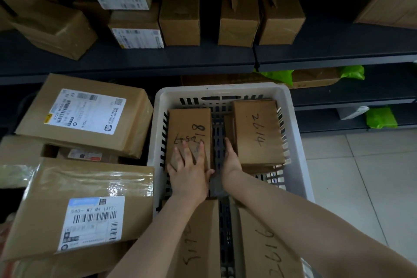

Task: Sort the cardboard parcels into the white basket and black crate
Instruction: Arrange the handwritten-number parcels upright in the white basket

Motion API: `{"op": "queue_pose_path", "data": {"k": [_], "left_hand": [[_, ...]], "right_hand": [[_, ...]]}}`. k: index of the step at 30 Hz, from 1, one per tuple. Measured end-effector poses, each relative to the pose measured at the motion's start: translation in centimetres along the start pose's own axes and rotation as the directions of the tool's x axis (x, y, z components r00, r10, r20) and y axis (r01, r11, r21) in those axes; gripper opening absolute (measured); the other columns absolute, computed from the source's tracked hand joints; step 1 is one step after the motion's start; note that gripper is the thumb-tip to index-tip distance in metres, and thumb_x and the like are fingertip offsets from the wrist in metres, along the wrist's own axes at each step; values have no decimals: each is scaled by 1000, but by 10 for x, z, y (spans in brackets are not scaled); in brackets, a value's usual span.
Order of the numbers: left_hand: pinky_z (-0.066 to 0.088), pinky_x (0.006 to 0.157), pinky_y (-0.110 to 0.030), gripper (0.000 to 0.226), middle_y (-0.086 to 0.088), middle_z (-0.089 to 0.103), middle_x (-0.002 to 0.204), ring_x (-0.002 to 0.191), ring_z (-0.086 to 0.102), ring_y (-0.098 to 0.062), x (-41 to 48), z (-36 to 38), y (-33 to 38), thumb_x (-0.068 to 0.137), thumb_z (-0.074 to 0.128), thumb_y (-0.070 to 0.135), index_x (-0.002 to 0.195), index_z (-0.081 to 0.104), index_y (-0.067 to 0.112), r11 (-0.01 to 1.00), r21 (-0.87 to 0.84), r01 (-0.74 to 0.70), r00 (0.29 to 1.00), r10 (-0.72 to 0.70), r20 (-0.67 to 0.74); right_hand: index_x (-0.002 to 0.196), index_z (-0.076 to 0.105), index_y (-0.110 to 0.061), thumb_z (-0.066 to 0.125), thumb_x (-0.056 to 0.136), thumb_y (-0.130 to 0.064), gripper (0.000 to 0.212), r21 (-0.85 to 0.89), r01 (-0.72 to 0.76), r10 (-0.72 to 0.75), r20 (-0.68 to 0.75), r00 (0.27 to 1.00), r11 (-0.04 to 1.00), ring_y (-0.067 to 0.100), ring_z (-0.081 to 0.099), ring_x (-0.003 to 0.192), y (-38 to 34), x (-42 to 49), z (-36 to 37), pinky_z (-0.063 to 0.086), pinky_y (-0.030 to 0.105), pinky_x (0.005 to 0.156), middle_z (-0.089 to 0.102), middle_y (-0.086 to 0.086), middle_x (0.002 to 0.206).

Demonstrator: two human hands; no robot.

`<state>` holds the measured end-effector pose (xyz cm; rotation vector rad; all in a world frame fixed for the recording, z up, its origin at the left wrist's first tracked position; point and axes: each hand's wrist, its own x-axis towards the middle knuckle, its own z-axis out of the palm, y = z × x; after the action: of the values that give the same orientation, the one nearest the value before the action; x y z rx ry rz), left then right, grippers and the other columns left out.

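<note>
Left of the white basket (225,90), a taped parcel (74,212) carries a label reading "540- W7 M4 (XY2)". Inside the basket, the left hand (189,169) lies flat with fingers spread on the small cardboard parcel (189,124) inked "8" beside a scribbled-out number. The right hand (231,160) stands straight-fingered in the gap, touching the side of the parcel marked "2614" (257,128) and gripping nothing. Both boxes look light, stiff and smooth-faced, so clamping opposite side walls should serve better than pressing on the top.

Dark shelving (135,61); green bags (381,118) on lower tiers; tiled floor (361,176) right.
</note>
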<state>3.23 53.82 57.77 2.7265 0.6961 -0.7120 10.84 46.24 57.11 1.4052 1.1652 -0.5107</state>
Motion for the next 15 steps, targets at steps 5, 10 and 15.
{"op": "queue_pose_path", "data": {"k": [5, 10, 15], "left_hand": [[9, 115, -58, 75, -15, -20, 157, 145, -13, -39, 0, -5, 0, 97, 31, 52, 149, -18, 28, 1000, -25, -15, 1000, 15, 23], [8, 119, -49, 72, -24, -16, 156, 145, -11, -38, -11, -12, -1, 99, 37, 38, 152, -9, 20, 994, -106, 11, 999, -6, 44], [9, 120, -42, 65, -18, -1, 158, 147, 3, -31, -61, 3, 1, 97, 43, 29, 152, 8, 18, 975, -147, -167, 986, 162, -43]], "right_hand": [[154, 6, -19, 40, 90, -61, 84, -29, -34, 32, -75, 997, 999, 41, -9, 145, -2, -2, 5, -14, 65, 109, 2, 16, 160], [151, 23, -15, 47, 93, -46, 70, 118, 90, -58, -250, 966, 989, 36, -5, 147, -4, -23, 12, -15, 62, 111, 8, 16, 160], [130, 55, -11, 50, 94, -22, 37, 557, 330, 24, -534, 845, 762, 30, 45, 129, -7, -64, 49, 29, 42, 109, 54, 13, 135]]}}
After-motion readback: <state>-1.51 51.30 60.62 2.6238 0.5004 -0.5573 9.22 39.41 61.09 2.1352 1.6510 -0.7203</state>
